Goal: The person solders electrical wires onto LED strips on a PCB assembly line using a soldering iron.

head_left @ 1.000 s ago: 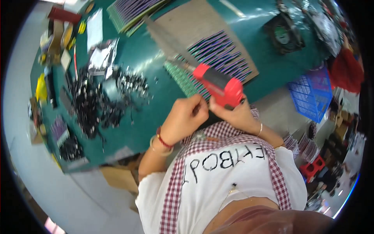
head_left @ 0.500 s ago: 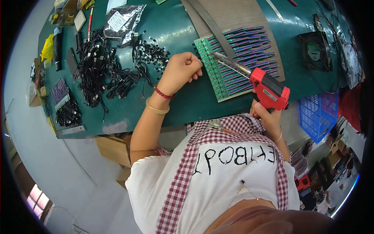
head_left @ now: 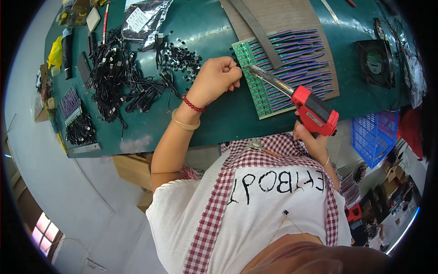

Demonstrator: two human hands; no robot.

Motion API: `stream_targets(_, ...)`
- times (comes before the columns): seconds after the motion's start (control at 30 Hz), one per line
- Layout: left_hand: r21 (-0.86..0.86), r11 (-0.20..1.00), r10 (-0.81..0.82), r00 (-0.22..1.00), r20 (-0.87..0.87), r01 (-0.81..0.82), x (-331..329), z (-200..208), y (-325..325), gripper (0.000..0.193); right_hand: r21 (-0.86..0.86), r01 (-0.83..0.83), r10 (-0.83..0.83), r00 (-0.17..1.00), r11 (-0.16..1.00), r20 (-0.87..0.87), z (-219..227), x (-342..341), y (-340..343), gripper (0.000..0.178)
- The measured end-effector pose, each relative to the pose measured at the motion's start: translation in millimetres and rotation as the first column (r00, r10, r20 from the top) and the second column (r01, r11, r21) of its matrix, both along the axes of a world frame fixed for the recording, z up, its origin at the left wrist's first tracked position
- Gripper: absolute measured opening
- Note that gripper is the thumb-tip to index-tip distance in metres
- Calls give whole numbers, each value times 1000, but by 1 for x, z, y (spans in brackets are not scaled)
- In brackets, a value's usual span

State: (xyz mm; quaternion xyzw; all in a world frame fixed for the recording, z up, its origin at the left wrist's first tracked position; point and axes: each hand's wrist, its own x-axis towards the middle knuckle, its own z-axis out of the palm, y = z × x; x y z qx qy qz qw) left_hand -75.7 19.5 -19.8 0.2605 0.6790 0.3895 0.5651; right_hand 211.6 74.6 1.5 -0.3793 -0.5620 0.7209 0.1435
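Note:
My right hand (head_left: pixel 313 139) grips the handle of a red and black soldering gun (head_left: pixel 315 109). Its long metal barrel points left, and the tip is over the left part of a green circuit board panel (head_left: pixel 257 86), close to my left fingers. Whether the tip touches the panel I cannot tell. Rows of dark multicoloured wires (head_left: pixel 303 59) run rightward from the panel. My left hand (head_left: pixel 216 75) is closed in a pinch at the panel's left edge; whatever sits between its fingertips is hidden.
A flat metal bar (head_left: pixel 258 32) lies across the wires and the brown board (head_left: pixel 292 13). Left on the green table are small black connectors (head_left: pixel 182 57), black cables (head_left: pixel 107 82) and a silvery bag (head_left: pixel 146 23). A black fan (head_left: pixel 375 63) stands right, above a blue crate (head_left: pixel 372 137).
The soldering gun's tip has shifted left and slightly nearer me, closer to the panel's left edge and my left fingers. My left hand stays pinched beside the panel. The whole view has shifted slightly.

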Motion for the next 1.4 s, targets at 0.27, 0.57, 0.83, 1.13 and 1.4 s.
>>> stream_targets(0.27,9,1000,4,999,45,-4,0,-1,0,13,-36,58,-59,998,998,-36,-2,-1,-3,20)
stream_targets(0.57,32,999,-36,999,23,35,-1,-2,-1,14,-36,45,-46,998,998,-51,-1,-2,-5,24)
stream_targets(0.83,28,1000,6,1000,23,-6,0,-1,0,15,69,-40,40,999,997,4,-4,2,-5,8)
stream_targets(1.13,33,999,5,1000,-1,-5,0,-1,-1,15,110,-13,17,999,994,-41,-2,5,-10,17)
stream_targets(1.4,33,999,-14,1000,6,14,1,-1,-1,14,58,52,-53,999,997,8,-2,-4,-10,33)
